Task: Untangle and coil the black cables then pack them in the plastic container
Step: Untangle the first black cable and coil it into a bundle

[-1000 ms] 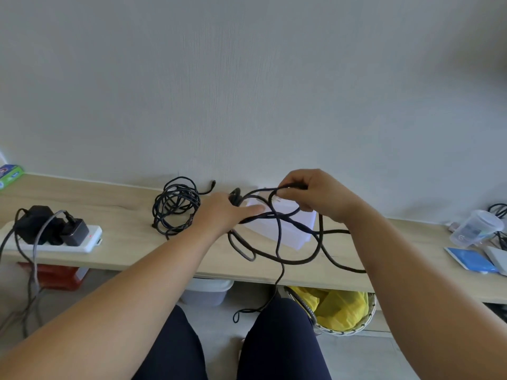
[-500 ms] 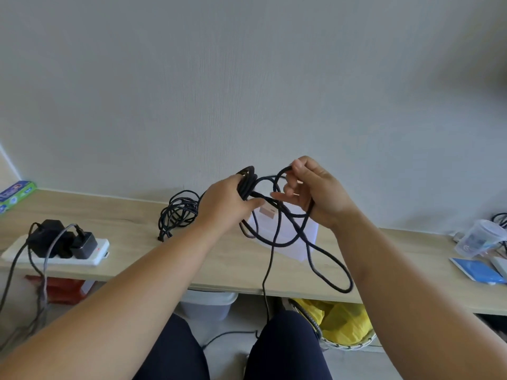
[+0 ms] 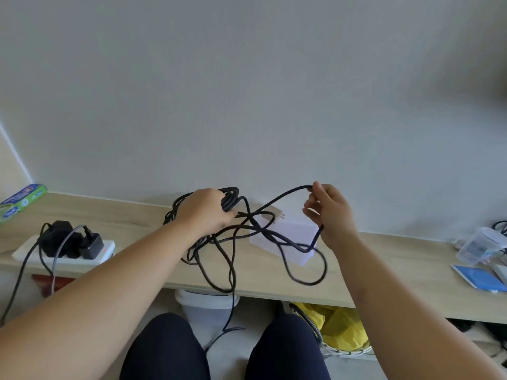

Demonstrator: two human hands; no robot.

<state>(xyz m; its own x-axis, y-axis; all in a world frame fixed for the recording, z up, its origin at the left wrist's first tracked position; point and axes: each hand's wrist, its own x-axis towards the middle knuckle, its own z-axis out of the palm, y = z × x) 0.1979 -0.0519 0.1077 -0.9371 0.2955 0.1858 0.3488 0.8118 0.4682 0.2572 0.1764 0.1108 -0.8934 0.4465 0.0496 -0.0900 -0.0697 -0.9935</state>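
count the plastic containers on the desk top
2: a translucent box at centre, and a clear lidded tub at far right. Others may be out of frame.

A plain grey-white painted wall (image 3: 247, 91) fills the upper part of the view, lit softly and evenly and a little darker toward its upper right corner. Against it stands a long light wooden desk (image 3: 131, 215), running from left to right. Below the desk's front edge is a pale grey floor (image 3: 230, 363), with a white lidded plastic bin (image 3: 203, 305) and a woven basket (image 3: 345, 352) holding something yellow.
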